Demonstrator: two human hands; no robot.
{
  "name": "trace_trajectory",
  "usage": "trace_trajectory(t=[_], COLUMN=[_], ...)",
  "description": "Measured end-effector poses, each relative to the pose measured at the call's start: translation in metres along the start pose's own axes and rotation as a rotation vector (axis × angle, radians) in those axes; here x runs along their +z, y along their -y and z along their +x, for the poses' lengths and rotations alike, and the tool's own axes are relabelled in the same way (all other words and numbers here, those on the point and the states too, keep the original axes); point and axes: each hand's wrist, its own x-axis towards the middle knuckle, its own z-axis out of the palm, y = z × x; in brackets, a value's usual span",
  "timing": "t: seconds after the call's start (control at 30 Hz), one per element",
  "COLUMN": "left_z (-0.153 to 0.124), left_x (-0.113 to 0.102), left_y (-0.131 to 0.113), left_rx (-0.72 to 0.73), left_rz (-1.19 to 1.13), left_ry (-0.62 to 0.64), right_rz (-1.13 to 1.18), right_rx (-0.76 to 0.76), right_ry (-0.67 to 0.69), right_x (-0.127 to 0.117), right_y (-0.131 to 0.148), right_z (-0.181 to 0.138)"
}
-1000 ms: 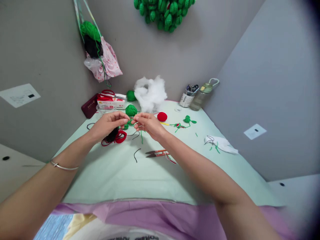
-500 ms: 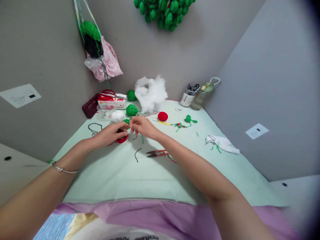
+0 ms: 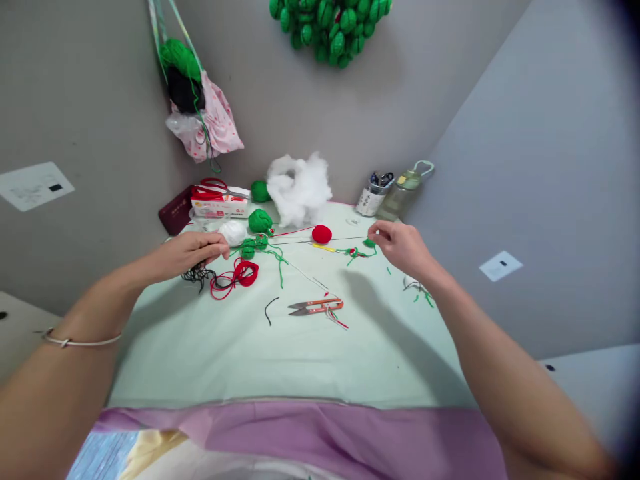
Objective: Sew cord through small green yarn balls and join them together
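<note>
A thin black yarn strand (image 3: 350, 239) stretches nearly straight across the table between my two hands. At its left end my left hand (image 3: 203, 252) is closed, fingers pinched on the yarn. My right hand (image 3: 400, 245) pinches the other end, above a small green crocheted piece (image 3: 369, 243). Below my left hand lies a loose black yarn tangle (image 3: 199, 275), beside a red yarn coil (image 3: 247, 273). Small green crocheted balls (image 3: 248, 249) with loose tails sit under the strand. Orange-handled thread snips (image 3: 316, 307) lie nearer me, and a yellow crochet hook (image 3: 324, 247) lies behind.
White stuffing (image 3: 300, 190), a green yarn ball (image 3: 261, 221), a white yarn ball (image 3: 233, 233) and a red ball (image 3: 321, 234) stand toward the back. Red scissors (image 3: 215, 187) rest on a box (image 3: 220, 205). A pen cup (image 3: 371, 200) and bottle (image 3: 401, 193) stand back right.
My hands were together over the red coil. They have moved apart, the right one far to the right, drawing the black yarn out between them. The red coil and green pieces are uncovered.
</note>
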Motion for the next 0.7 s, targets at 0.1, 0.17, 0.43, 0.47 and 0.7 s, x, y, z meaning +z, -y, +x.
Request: trace_trajectory(t=[0.1, 0.17, 0.43, 0.47, 0.7], left_z=[0.01, 0.016, 0.021, 0.021, 0.019], left_x=[0.008, 0.014, 0.028, 0.029, 0.043], left_y=[-0.011, -0.014, -0.033, -0.036, -0.038], left_rx=[-0.006, -0.003, -0.013, -0.019, -0.069], left_rz=[0.026, 0.023, -0.108, -0.16, -0.554], left_ry=[-0.012, 0.018, 0.017, 0.012, 0.007], right_rz=[-0.123, -0.202, -0.012, -0.065, -0.237], right_rx=[0.046, 0.064, -0.405, -0.461, -0.559], right_ry=[0.015, 0.045, 0.446, 0.485, 0.466], right_x=[0.001, 0.004, 0.052, 0.059, 0.072], right_y=[-0.012, -0.014, 0.052, 0.061, 0.076], right_z=[-0.009, -0.018, -0.08, -0.086, -0.091])
